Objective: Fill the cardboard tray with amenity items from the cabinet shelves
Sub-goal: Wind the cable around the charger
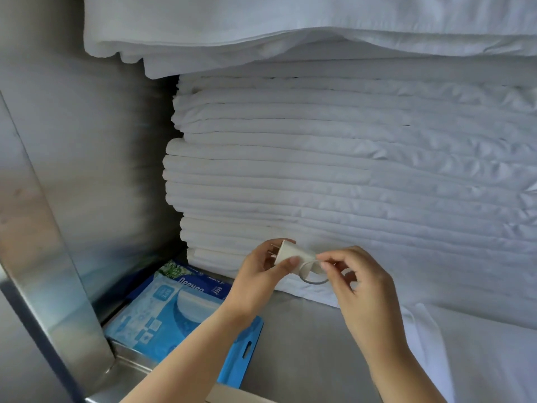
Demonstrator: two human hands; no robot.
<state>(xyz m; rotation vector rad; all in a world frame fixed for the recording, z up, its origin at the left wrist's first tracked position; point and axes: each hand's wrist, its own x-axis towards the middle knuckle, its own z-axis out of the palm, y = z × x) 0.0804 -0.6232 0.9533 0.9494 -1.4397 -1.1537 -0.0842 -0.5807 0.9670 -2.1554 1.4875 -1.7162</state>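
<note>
Paper cup stack (293, 255) sits lower centre, pinched in your left hand (255, 282); right hand (359, 279) fingers clamped on its rim. Cardboard tray (235, 396) barely peeks at bottom edge, contents hidden, so can't judge fill. Looks early-ish; blue packs (174, 303) lower left untouched.

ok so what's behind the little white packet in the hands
Directly behind the small white packet, held by the left hand and right hand, is a tall stack of folded white linens on the metal shelf. What lies behind the stack is hidden.
</note>
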